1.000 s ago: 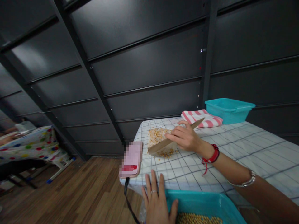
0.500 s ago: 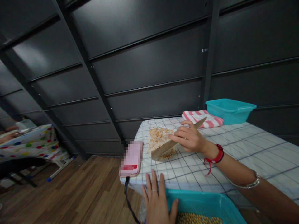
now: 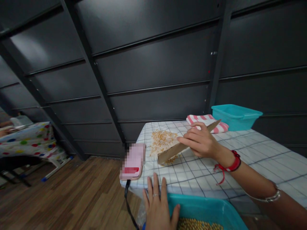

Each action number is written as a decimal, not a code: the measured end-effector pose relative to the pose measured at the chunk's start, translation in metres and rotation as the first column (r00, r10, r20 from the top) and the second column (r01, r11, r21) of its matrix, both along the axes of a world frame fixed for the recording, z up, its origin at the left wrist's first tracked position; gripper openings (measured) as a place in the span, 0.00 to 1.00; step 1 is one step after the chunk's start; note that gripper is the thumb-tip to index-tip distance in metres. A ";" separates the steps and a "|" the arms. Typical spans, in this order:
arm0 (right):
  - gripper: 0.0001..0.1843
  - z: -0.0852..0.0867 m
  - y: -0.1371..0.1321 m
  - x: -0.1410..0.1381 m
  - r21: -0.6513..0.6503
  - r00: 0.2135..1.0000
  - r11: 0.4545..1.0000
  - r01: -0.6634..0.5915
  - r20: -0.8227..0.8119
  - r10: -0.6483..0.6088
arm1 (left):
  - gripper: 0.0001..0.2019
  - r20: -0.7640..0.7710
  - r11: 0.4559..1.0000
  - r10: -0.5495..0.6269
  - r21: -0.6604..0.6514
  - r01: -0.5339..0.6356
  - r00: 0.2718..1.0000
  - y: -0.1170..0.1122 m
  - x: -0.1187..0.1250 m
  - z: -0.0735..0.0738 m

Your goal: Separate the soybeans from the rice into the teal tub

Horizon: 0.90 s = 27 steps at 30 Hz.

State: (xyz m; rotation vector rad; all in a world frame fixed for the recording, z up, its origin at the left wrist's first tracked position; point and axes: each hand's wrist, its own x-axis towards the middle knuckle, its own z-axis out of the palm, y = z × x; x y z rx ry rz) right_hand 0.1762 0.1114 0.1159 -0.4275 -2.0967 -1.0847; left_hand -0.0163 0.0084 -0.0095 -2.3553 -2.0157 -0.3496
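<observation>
My right hand (image 3: 201,141) grips a long strip of cardboard (image 3: 169,154), tilted with its lower edge at the tablecloth. Yellow soybeans (image 3: 163,138) lie scattered beyond the strip, and a few more show on its near side. At the table's front edge, my left hand (image 3: 158,206) is spread with its fingers stretched out, beside the left rim of a turquoise basin (image 3: 203,200). The thumb reaches over that basin, whose bottom is covered with soybeans (image 3: 200,224).
A second turquoise basin (image 3: 236,118) and a folded pink-striped towel (image 3: 200,119) stand at the back of the checked table. On its left edge lies a pink phone (image 3: 133,159) with a black strap (image 3: 128,201). Another person's hand (image 3: 6,131) appears at a dotted table far left.
My right hand and the cardboard have shifted slightly right. The left hand stays spread by the basin, and the whole view has turned a little.
</observation>
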 end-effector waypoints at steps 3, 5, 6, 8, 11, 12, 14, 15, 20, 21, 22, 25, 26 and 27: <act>0.18 -0.001 -0.003 0.005 -0.010 0.998 0.998 0.057 -0.018 -0.057 | 0.29 0.010 1.000 -0.009 0.010 0.009 1.000 0.001 -0.006 -0.001; 0.19 -0.004 -0.005 0.010 -0.009 0.995 0.995 0.095 -0.031 -0.095 | 0.29 0.026 1.000 -0.018 -0.026 0.018 1.000 0.003 -0.010 -0.001; 0.19 -0.006 -0.006 0.012 -0.008 0.993 0.994 0.111 -0.035 -0.111 | 0.30 0.038 0.998 -0.021 -0.057 0.023 0.999 0.005 -0.013 -0.001; 0.20 -0.010 -0.008 0.017 -0.006 0.990 0.990 0.139 -0.035 -0.139 | 0.31 0.069 0.985 -0.057 -0.159 0.068 0.996 0.008 -0.017 0.001; 0.21 -0.017 -0.011 0.018 -0.006 0.986 0.986 0.165 -0.028 -0.165 | 0.31 0.072 0.975 -0.038 -0.217 0.053 0.997 0.010 -0.023 0.004; 0.20 -0.019 -0.012 0.018 -0.006 0.986 0.986 0.167 -0.025 -0.167 | 0.31 0.071 0.972 -0.028 -0.230 0.044 0.997 0.010 -0.024 0.005; 0.20 -0.023 -0.014 0.016 -0.010 0.986 0.987 0.163 -0.020 -0.163 | 0.30 0.079 0.972 -0.035 -0.227 0.052 0.996 0.010 -0.027 0.006; 0.20 -0.024 -0.015 0.014 -0.014 0.987 0.987 0.159 -0.019 -0.159 | 0.30 0.083 0.973 -0.036 -0.223 0.054 0.996 0.010 -0.029 0.006; 0.23 -0.027 -0.019 0.010 -0.015 0.988 0.989 0.148 -0.033 -0.148 | 0.30 0.122 0.989 -0.060 -0.125 0.075 0.991 0.014 -0.034 -0.012; 0.23 -0.027 -0.019 0.010 -0.011 0.988 0.989 0.149 -0.039 -0.149 | 0.31 0.123 0.996 -0.056 -0.068 0.064 0.991 0.015 -0.035 -0.018; 0.24 -0.028 -0.018 0.010 -0.009 0.988 0.988 0.151 -0.043 -0.151 | 0.31 0.122 0.998 -0.057 -0.027 0.061 0.991 0.016 -0.036 -0.023; 0.25 -0.030 -0.017 0.009 -0.022 0.986 0.987 0.159 -0.045 -0.160 | 0.31 0.130 0.998 -0.067 0.013 0.066 0.989 0.016 -0.038 -0.033; 0.25 -0.030 -0.017 0.008 -0.029 0.986 0.987 0.160 -0.045 -0.161 | 0.31 0.134 0.997 -0.073 0.012 0.072 0.988 0.016 -0.038 -0.034; 0.25 -0.030 -0.018 0.008 -0.036 0.986 0.987 0.159 -0.045 -0.160 | 0.31 0.136 0.997 -0.082 0.010 0.081 0.987 0.016 -0.039 -0.035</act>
